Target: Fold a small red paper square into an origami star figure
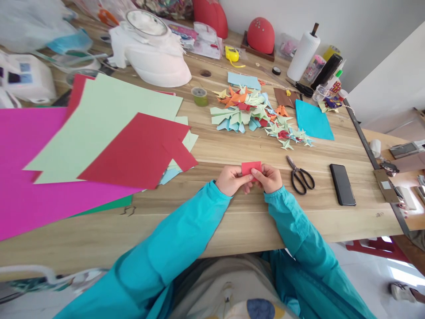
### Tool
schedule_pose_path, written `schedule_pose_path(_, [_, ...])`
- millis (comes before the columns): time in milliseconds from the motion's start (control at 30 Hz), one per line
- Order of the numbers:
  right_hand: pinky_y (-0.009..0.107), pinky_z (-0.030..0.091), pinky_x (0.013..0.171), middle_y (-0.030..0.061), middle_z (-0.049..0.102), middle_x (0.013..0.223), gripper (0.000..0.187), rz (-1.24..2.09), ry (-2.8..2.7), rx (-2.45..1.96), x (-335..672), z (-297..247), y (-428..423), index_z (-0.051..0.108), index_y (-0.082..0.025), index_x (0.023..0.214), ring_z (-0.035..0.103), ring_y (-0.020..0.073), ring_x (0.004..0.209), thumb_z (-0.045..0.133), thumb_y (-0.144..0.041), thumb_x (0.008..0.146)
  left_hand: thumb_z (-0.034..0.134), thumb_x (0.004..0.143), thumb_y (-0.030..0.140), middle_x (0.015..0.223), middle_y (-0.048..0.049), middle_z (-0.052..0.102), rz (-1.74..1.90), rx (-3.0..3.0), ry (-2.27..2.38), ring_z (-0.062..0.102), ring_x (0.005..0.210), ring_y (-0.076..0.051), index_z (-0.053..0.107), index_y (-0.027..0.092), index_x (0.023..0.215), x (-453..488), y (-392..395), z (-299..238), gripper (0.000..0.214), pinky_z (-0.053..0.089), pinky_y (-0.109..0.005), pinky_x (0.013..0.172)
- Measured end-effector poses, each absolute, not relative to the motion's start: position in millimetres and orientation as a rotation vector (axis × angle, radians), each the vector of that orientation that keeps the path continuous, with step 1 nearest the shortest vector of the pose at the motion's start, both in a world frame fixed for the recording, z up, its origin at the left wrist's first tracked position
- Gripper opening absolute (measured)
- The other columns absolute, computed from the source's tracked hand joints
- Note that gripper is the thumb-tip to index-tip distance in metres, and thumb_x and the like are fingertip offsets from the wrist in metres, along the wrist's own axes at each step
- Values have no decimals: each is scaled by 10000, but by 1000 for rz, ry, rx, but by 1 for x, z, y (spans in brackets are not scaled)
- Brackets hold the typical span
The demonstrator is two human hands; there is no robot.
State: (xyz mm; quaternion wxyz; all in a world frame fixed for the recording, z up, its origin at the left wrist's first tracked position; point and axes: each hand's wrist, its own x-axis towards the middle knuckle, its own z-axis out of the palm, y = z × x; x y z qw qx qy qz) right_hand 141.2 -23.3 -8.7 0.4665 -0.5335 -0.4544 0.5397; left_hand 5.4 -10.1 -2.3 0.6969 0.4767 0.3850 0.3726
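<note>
A small red piece of paper (250,167) is held up just above the wooden table, near its front edge. My left hand (231,179) pinches its left side and lower edge, thumb across the front. From the other side my right hand (269,178) grips it too, with the thumb tip pressed on its lower middle. Both thumbs nearly meet, and the fingers behind the paper are partly hidden. To the right of my right hand lie black-handled scissors (299,174). Beyond the hands is a heap of folded paper shapes (245,108) in green, orange, red and blue.
Large sheets of red paper (139,150), green paper (109,106) and magenta paper (29,177) overlap on the left. A phone (342,184) lies at right, below a turquoise sheet (314,118). Behind stand a white cap (156,57), a tape roll (199,96) and a yellow tape measure (231,53).
</note>
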Motion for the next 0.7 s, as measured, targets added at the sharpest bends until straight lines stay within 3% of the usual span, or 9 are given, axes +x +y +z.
schedule_pose_path(433, [184, 299, 276, -27, 504, 364, 456, 1385, -1002, -1278, 140, -3, -26, 470, -166, 488, 397, 58, 265, 613, -567, 651, 719, 586, 369, 506, -27, 603, 819, 1074, 808, 547, 364, -129, 593, 100, 574, 4, -11, 1, 297, 449, -249, 354])
schedule_pose_path(700, [180, 249, 275, -56, 456, 341, 419, 1270, -1152, -1352, 139, -5, -25, 514, -167, 539, 364, 51, 274, 686, -548, 572, 721, 582, 315, 467, -10, 584, 783, 1056, 879, 540, 354, -125, 601, 97, 622, 6, -12, -2, 252, 449, -241, 353])
